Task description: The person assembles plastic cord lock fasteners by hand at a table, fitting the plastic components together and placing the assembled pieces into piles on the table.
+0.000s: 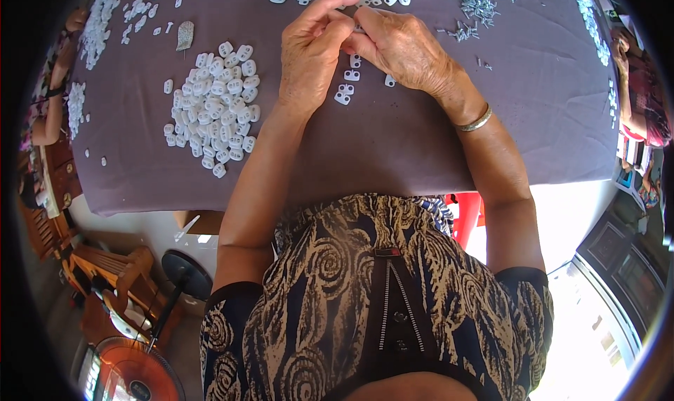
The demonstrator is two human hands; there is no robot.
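both hands [354, 39] pinch one white piece [359, 29] together.

no packages, labels, signs, screens

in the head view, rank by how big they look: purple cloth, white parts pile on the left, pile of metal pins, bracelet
1. purple cloth
2. white parts pile
3. pile of metal pins, partly cut off at the top edge
4. bracelet

The last two look close; the pins lie farther from the camera, so that order is unsure.
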